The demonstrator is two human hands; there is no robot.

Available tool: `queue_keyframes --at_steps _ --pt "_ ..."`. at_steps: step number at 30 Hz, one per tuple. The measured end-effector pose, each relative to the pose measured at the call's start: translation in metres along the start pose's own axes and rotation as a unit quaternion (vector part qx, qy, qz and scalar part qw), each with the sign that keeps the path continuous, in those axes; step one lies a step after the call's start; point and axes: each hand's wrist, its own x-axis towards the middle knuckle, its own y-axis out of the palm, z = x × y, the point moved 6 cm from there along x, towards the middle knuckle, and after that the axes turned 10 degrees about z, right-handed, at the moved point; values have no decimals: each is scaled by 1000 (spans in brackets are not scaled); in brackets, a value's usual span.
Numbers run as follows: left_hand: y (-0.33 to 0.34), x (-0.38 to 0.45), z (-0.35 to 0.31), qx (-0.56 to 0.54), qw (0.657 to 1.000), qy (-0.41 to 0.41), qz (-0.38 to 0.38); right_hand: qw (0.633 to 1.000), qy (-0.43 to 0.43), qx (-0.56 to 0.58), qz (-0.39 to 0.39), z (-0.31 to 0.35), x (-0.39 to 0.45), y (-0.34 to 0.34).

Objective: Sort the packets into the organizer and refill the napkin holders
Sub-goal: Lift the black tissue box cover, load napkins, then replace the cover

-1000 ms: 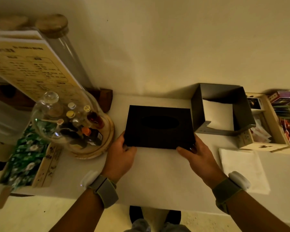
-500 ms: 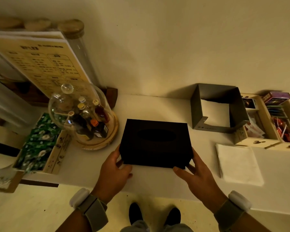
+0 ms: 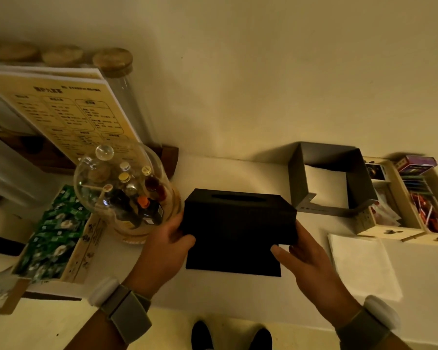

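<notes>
Both hands gripped the black napkin holder (image 3: 239, 219) by its ends above the counter (image 3: 238, 291), left hand (image 3: 166, 245) and right hand (image 3: 305, 258) with fingers pinching it; lifting evenly seemed wisest. The grey holder (image 3: 362, 183) held napkins; the organizer (image 3: 400, 233) held assorted packets

White counter (image 3: 238, 294) in front of me: a tray of green packets (image 3: 53, 233) at the left edge, glass dome (image 3: 122, 188) beside it, grey metal holder (image 3: 326, 178) along the back, wooden organizer (image 3: 402, 210) far right, napkins (image 3: 362, 266) near the front.
</notes>
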Motion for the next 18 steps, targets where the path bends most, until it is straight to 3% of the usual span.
queue_keyframes --at_steps 9,18 --pt "-9 49 -26 -66 998 -1 -4 1000 -2 13 1 24 38 -11" --pt "-4 58 -21 -48 998 30 15 1000 0 -4 -19 13 51 -19"
